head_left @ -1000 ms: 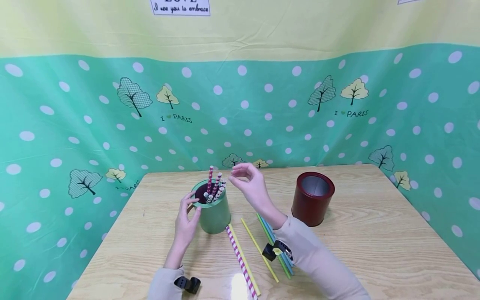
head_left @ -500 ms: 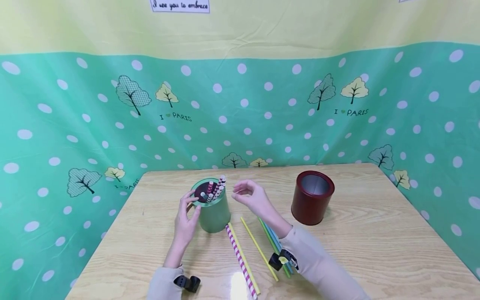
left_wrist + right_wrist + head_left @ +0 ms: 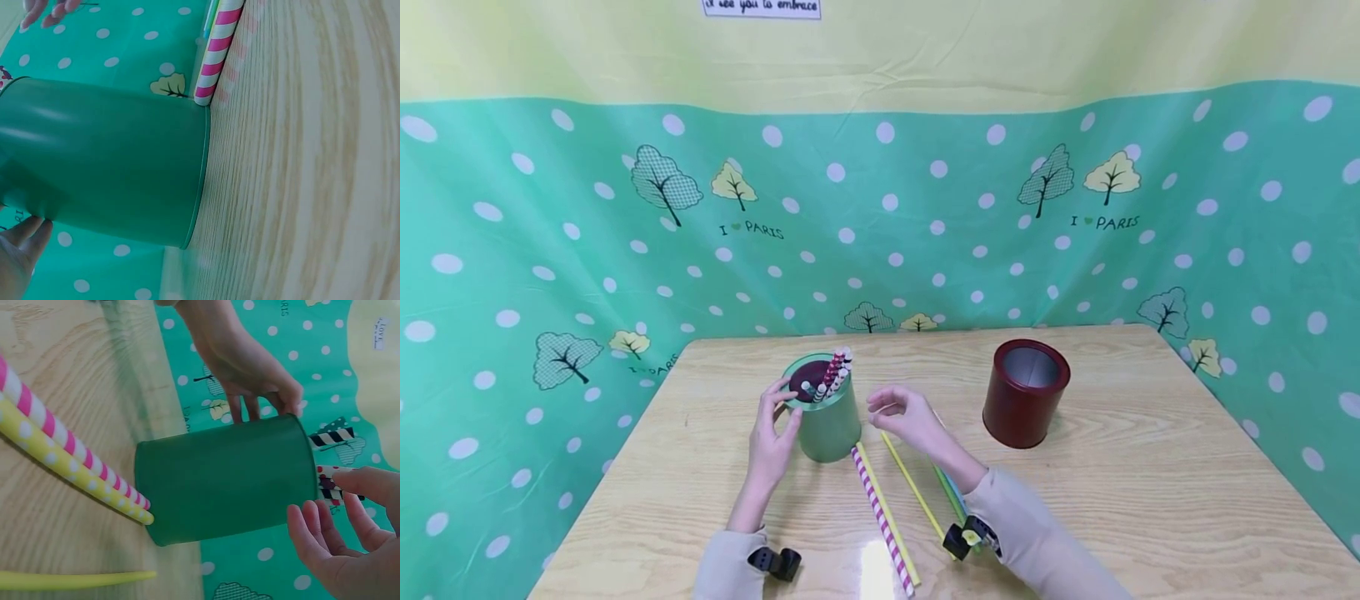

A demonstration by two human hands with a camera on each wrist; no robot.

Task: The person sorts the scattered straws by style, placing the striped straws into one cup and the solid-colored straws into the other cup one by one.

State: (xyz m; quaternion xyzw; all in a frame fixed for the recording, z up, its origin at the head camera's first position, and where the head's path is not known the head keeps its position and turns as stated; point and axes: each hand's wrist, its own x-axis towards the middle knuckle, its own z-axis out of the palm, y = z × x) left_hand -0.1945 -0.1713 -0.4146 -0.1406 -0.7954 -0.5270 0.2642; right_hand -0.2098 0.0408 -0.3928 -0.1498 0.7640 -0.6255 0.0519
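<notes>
A green can (image 3: pixel 829 435) stands upright on the table, with several patterned paper straws (image 3: pixel 838 372) leaning against the right side of its mouth. My left hand (image 3: pixel 771 443) holds the can from the left, fingers at the rim and thumb against the outer wall. Just right of the can hovers my right hand (image 3: pixel 913 417), its fingers loosely bent and holding nothing. In the right wrist view, that hand's fingertips (image 3: pixel 297 519) are close to the can's rim, and black-and-white and red-dotted straw ends (image 3: pixel 331 437) stick out of the mouth.
A pink-and-white striped straw (image 3: pixel 883 523) and a yellow dotted straw (image 3: pixel 889 518) lie side by side before the can. To their right is a thin yellow straw (image 3: pixel 913 483), then green (image 3: pixel 951 496) and blue straws partly under my right forearm. A dark red can (image 3: pixel 1022 412) stands at the right.
My right hand has come down from above the can's mouth to beside its right side. The tall red-patterned straws have dropped lower and now lean right. The left hand stays put.
</notes>
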